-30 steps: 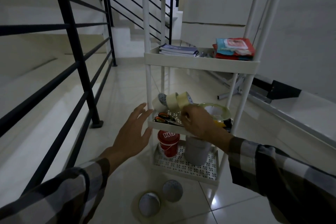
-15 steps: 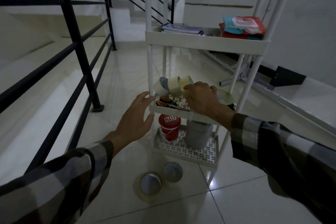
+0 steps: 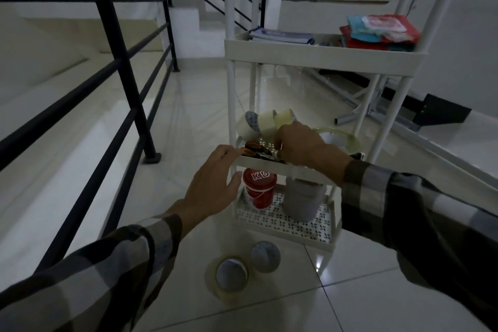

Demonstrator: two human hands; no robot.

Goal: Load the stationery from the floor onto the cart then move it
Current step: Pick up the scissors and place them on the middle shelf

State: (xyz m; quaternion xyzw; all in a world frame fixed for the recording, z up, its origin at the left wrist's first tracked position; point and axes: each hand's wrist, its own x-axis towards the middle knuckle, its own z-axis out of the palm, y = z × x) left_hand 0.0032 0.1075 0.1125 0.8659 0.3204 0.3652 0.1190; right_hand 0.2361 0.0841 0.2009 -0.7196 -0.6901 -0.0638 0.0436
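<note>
A white three-tier cart (image 3: pixel 323 58) stands on the tiled floor. Its middle shelf holds three tape rolls (image 3: pixel 258 122) standing on edge, orange-handled scissors (image 3: pixel 253 149) and a wide pale roll (image 3: pixel 345 139). My right hand (image 3: pixel 304 147) is over that shelf, with its fingers curled down beside the scissors and against the yellowish roll; what lies under them is hidden. My left hand (image 3: pixel 213 186) grips the shelf's front-left rim, fingers on top and thumb beneath. Two tape rolls (image 3: pixel 231 275) (image 3: pixel 265 256) lie flat on the floor in front of the cart.
The bottom shelf holds a red bucket (image 3: pixel 260 188) and a grey container (image 3: pixel 304 202). Notebooks (image 3: pixel 283 36) and red packets (image 3: pixel 380 32) lie on the top shelf. A black railing (image 3: pixel 121 70) runs along the left, and a folded metal frame (image 3: pixel 358 105) lies behind the cart.
My left hand has moved right from beside the corner post onto the middle shelf's rim. My right hand has stayed at the tape rolls, and my view has tilted downward.
</note>
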